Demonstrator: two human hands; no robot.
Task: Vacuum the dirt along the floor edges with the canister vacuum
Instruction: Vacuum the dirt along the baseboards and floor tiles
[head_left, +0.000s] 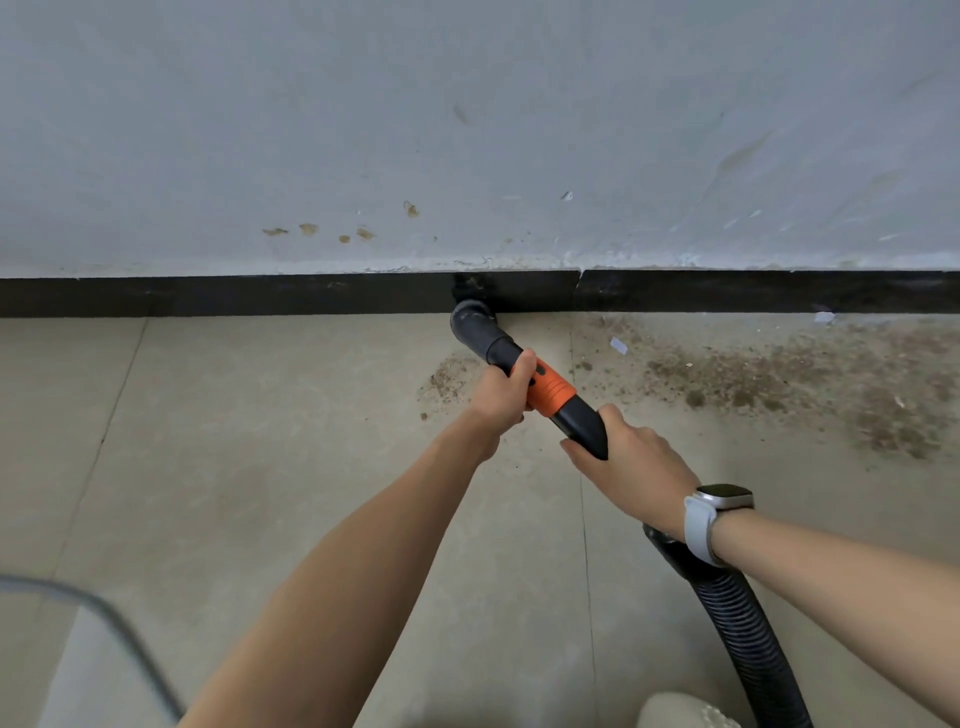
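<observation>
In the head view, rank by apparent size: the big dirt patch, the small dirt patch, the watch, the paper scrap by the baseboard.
1. Big dirt patch, right of the nozzle.
2. Small dirt patch.
3. Watch, though it looks enlarged by nearness to the camera, so its place against the small patch is unsure.
4. Paper scrap.

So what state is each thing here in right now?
Left hand: grips the orange collar.
Right hand: holds the black handle.
Nozzle: tip against the skirting board.
Hose: trails to the lower right.
Dirt: still spread on the floor, right of the nozzle.
</observation>
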